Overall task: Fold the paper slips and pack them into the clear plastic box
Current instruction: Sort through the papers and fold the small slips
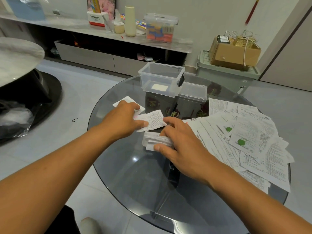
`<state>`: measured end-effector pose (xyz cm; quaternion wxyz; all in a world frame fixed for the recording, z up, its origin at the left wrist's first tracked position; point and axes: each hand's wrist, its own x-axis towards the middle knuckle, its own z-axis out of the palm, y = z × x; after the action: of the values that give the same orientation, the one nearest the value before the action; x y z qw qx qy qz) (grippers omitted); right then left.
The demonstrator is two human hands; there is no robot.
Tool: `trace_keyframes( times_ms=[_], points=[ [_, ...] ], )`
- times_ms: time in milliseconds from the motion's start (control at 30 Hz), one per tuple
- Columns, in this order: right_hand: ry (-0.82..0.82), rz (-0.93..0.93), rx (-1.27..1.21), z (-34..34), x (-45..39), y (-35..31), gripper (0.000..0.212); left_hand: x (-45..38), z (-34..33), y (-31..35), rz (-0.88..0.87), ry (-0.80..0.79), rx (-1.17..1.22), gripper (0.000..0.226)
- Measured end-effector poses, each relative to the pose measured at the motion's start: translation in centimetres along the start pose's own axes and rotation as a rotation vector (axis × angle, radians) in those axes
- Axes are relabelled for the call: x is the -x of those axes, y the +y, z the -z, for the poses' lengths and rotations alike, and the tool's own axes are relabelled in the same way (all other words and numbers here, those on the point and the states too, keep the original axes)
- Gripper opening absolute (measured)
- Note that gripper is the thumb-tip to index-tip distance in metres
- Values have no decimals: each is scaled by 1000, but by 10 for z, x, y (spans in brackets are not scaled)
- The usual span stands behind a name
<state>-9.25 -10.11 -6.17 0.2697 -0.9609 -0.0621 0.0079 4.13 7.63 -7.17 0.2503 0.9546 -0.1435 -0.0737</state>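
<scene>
The printed slip (151,120) is lying crosswise between both hands, left hand (125,119) fingers pressing flat, right hand (179,141) fingers gripping the folded bundle (152,141).

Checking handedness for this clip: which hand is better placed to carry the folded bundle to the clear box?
Probably the right hand: its grip is already on the folded bundle, thumb underneath. The left hand lies flat on a printed slip, pressing it to the glass table. The clear box stands open beyond both.
</scene>
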Motion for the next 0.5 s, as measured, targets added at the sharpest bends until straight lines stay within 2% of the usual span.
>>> trace_keyframes(
  times_ms=[133,233,333,500],
  points=[
    [68,-118,-307,3,5,4,18,-1,2,8,32,-76,130,30],
    [220,-199,-470,6,4,8,21,-1,3,9,0,-97,137,26],
    [319,-253,-553,12,1,14,42,-1,8,6,-79,-119,193,20],
    [269,-324,-513,23,0,22,12,7,29,5,-222,-161,239,14]
  ],
)
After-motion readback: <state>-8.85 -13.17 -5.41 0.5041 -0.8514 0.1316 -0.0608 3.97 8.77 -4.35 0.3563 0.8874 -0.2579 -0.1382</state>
